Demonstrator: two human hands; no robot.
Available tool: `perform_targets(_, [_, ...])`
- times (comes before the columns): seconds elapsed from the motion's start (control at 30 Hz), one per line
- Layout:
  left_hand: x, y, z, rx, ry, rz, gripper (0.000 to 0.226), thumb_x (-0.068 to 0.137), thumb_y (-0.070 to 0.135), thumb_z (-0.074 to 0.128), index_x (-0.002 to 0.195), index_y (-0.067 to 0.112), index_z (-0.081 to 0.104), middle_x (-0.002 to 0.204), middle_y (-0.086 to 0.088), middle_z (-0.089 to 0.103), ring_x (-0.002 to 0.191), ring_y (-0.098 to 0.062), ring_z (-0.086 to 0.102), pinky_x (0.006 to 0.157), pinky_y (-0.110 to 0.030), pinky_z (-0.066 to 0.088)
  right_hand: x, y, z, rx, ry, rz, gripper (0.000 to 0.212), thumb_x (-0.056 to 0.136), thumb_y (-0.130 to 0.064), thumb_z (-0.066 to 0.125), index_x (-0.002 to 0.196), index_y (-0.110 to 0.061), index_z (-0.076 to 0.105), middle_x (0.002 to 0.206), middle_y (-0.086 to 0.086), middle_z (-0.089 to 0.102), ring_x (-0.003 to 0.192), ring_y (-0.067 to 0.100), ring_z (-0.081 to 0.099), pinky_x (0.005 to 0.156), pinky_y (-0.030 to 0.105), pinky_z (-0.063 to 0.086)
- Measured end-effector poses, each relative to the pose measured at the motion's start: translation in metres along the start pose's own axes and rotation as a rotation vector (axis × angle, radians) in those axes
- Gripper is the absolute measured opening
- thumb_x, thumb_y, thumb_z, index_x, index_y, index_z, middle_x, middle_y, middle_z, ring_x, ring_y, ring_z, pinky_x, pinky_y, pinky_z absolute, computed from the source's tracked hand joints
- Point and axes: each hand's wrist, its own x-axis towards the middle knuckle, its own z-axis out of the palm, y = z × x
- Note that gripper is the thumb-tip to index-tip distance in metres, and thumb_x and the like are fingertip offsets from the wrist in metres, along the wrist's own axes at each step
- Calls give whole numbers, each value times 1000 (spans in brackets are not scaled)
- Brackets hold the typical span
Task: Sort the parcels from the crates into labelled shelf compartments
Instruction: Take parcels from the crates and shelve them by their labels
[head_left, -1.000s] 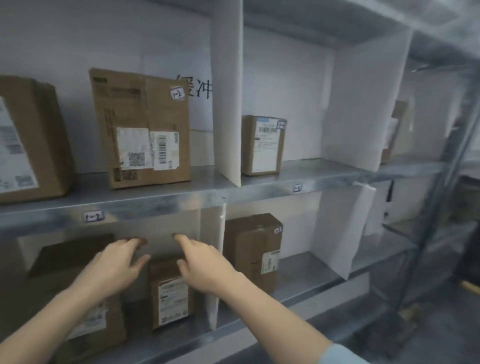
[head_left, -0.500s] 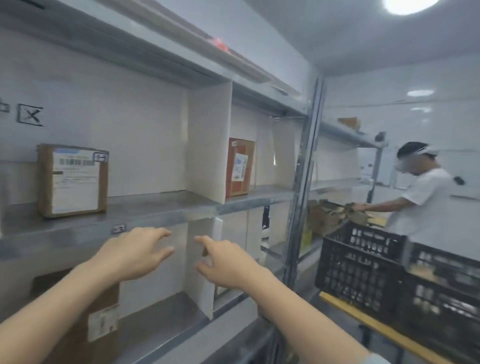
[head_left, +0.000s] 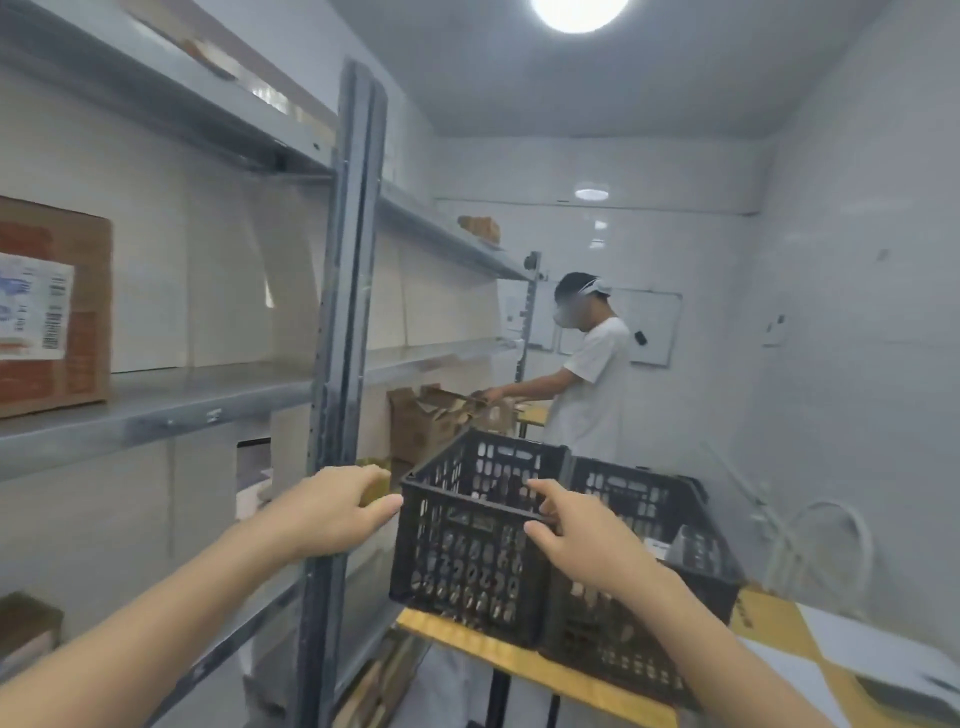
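- Right now my left hand (head_left: 332, 512) and right hand (head_left: 584, 540) both hold nothing. The fingers are loosely spread and reach toward the near black crate (head_left: 467, 561).
- My right fingertips sit at that crate's front rim. I cannot tell whether they touch it. My left hand hangs just beside its left corner, in front of the grey shelf post (head_left: 348, 312).
- From this angle I cannot see into the near crate. The second crate (head_left: 644, 499) stands touching it on the right, and something pale shows inside, so I judge parcels remain to sort. Both crates stand on the yellow table (head_left: 498, 657).
- By my judgement I am between parcels, with a fresh pick not yet made.
- One brown parcel (head_left: 52, 312) stands upright on the middle shelf (head_left: 171, 402) to my left, and another parcel (head_left: 26, 621) lies lower down. Part of the sorting looks done.
- That upright parcel's white label shows a barcode, but the print is too blurred to read. A small tag (head_left: 213, 415) on the shelf edge is also unreadable.
- Farther off, another person (head_left: 589, 384) handles open cardboard boxes (head_left: 426, 421), and a small box (head_left: 480, 228) sits on the top shelf.
- On the back wall hangs a whiteboard (head_left: 654, 327). I can read no writing on it.
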Motion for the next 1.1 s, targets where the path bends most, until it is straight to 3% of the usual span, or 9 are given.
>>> perform_targets(0.13, [103, 24, 45, -35, -33, 99, 56, 98, 53, 43, 146, 24, 41, 143, 2, 52, 126, -17, 52, 104, -37, 44, 35, 81, 4, -33, 36, 170, 51, 97, -37, 49, 145, -27, 34, 123, 0, 63, 105, 16, 62, 90, 34, 52])
perform_targets(0.27, [200, 59, 83, -31, -110, 231, 56, 99, 52, 42, 146, 23, 40, 144, 1, 50, 127, -20, 52, 104, -39, 44, 69, 145, 9, -63, 60, 320, 51, 96, -38, 51, 144, -29, 35, 133, -1, 57, 116, 17, 56, 97, 36, 48])
perform_targets(0.4, [286, 97, 111, -45, -160, 348, 55, 99, 51, 42, 147, 23, 40, 143, -2, 51, 126, -21, 53, 104, -40, 45, 95, 202, 7, -80, 105, 475, 52, 95, -38, 52, 143, -26, 37, 122, 1, 62, 103, 17, 61, 90, 37, 51])
perform_targets(0.57, [358, 142, 145, -93, -289, 432, 57, 98, 51, 44, 147, 22, 38, 142, -4, 52, 126, -21, 53, 105, -38, 44, 117, 260, 1, -107, 90, 601, 52, 95, -36, 53, 144, -23, 38, 131, 3, 59, 114, 21, 57, 95, 38, 49])
perform_targets(1.1, [494, 188, 242, -114, -257, 348, 61, 91, 61, 44, 146, 36, 36, 139, 8, 54, 126, -13, 53, 104, -41, 47, 231, 446, 4, -61, 50, 524, 42, 95, -41, 52, 134, -24, 50, 121, 0, 63, 107, 15, 59, 94, 36, 50])
